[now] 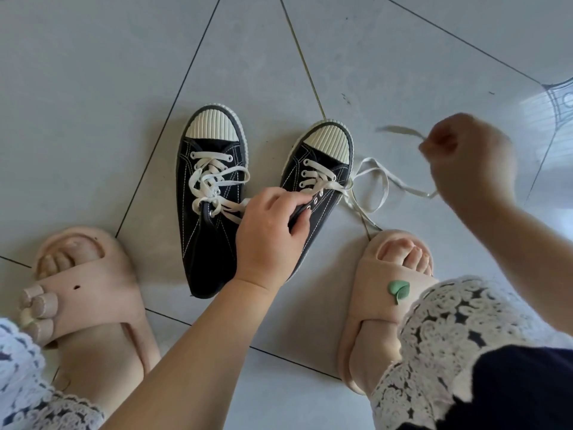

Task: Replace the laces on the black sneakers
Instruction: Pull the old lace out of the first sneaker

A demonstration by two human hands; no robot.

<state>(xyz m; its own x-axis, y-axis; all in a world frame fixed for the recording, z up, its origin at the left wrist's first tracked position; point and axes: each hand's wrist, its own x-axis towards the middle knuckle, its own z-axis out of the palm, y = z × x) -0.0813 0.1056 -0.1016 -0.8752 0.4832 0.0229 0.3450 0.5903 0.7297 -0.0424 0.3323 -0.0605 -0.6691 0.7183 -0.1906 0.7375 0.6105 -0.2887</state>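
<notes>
On the grey tiled floor (93,88) stands a half-unlaced black sneaker (325,150). Pink slippers (93,287) sit nearer the person than it, one on each side. Just left of it stands the laced sneaker (201,243). The hands are apart: the left hand (273,231) grips its side, and the right hand (465,156), raised to its right, pinches its white lace (412,189).

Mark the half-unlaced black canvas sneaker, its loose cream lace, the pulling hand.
half-unlaced black canvas sneaker (328,142): head view, toe cap.
loose cream lace (385,183): head view, floor loop.
right hand (471,162): head view, back.
</notes>
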